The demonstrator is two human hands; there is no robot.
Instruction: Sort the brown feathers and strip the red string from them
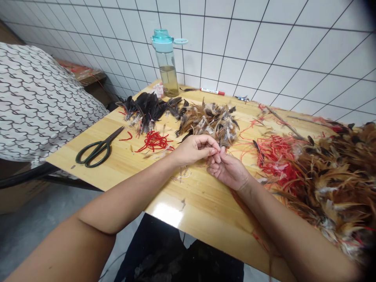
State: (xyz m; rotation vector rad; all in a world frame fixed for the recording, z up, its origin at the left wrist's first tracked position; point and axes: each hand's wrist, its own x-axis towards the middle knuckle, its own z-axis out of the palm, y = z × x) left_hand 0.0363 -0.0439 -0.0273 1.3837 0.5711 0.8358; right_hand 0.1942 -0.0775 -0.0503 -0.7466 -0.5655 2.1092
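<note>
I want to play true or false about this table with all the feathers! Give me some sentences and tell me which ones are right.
1. The scissors lie on the table with nobody touching them. True.
2. The water bottle is lying on its side. False: it stands upright near the tiled wall.
3. The left hand and the right hand meet at the fingertips in front of the brown feather pile. True.
4. The dark feathers lie to the right of the brown pile. False: they lie to its left.
5. The little heap of red threads sits between the scissors and the hands. True.
</note>
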